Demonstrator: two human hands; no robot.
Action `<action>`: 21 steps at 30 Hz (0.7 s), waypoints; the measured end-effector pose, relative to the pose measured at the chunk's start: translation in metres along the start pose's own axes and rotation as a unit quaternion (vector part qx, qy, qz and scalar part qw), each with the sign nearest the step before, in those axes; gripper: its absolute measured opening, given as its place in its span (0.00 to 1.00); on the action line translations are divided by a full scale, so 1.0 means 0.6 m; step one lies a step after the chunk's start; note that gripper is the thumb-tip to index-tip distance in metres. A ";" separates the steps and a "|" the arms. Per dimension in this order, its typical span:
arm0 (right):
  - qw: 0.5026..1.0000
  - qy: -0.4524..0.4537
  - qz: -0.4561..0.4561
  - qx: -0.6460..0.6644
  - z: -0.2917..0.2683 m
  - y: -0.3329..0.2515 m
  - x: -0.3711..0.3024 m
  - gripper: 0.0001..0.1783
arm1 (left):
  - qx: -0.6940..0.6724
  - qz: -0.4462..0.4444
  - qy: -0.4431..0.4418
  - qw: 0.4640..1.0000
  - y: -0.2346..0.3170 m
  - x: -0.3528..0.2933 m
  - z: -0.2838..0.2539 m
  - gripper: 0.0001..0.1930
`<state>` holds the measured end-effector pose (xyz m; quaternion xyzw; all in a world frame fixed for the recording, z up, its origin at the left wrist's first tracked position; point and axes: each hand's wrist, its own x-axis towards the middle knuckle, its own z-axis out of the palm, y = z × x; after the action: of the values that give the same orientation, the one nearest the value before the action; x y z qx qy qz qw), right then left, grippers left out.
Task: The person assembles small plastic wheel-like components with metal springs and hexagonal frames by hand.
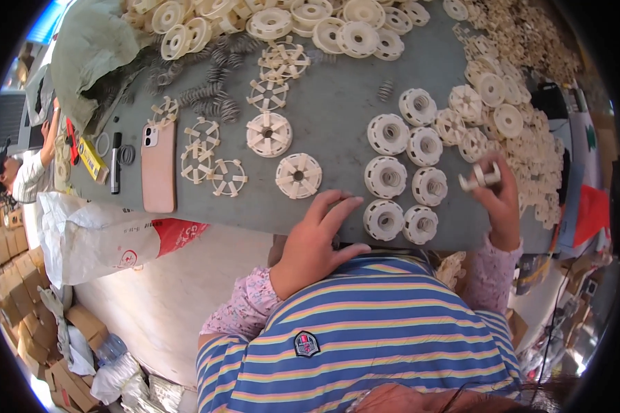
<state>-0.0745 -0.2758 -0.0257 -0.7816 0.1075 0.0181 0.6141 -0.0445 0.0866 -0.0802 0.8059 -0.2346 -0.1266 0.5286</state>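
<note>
My right hand (pixel 501 196), at the table's right front, pinches small cream plastic clips (pixel 486 177); how many I cannot make out. My left hand (pixel 318 233) rests at the front edge, fingers apart and nothing in it. Between the hands stand several white plastic round housings (pixel 384 177) in two columns, each with a metal coil spring (pixel 430 148) in its middle. Beyond my left hand lies a white slotted disc (pixel 298 175), with another slotted disc (pixel 269 134) behind it. Further left are spoked plastic rings (pixel 229 177).
Cream discs (pixel 357 39) are heaped at the back, and small plastic parts (pixel 539 148) cover the right side. Loose springs (pixel 217 86) lie back left. A pink phone (pixel 159 167) and a black marker (pixel 116 163) lie left. Another person's arm (pixel 48 141) reaches in at far left.
</note>
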 end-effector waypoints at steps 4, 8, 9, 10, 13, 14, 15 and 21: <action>0.995 -0.011 0.103 -0.009 -0.064 0.086 -0.112 0.22 | 0.071 0.035 -0.061 0.995 0.015 0.016 0.023 0.36; 0.959 0.051 0.145 -0.236 -0.031 0.086 -0.146 0.31 | 0.117 0.048 -0.085 0.988 0.000 0.013 0.035 0.35; 0.938 0.085 0.143 -0.305 -0.019 0.066 -0.145 0.35 | 0.115 0.052 -0.091 0.988 0.001 0.012 0.036 0.35; 0.923 0.097 0.032 -0.371 -0.021 0.076 -0.146 0.41 | 0.119 0.056 -0.079 0.988 0.006 0.013 0.037 0.35; 0.911 0.087 -0.061 -0.398 -0.020 0.066 -0.128 0.41 | 0.121 0.071 -0.068 0.988 0.022 0.018 0.050 0.36; 0.911 0.089 -0.059 -0.399 -0.022 0.068 -0.125 0.41 | 0.122 0.078 -0.066 0.987 0.026 0.019 0.056 0.36; 0.924 0.063 -0.036 -0.374 -0.023 0.071 -0.121 0.40 | 0.123 0.079 -0.067 0.987 0.027 0.019 0.061 0.36; 0.952 0.029 0.003 -0.305 -0.026 0.058 -0.122 0.37 | 0.136 0.066 -0.075 0.986 0.013 0.018 0.035 0.34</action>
<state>-0.1543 -0.2877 -0.0435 -0.9316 0.1170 0.0293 0.3430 -0.0467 0.0621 -0.0811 0.8413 -0.3414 -0.1179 0.4022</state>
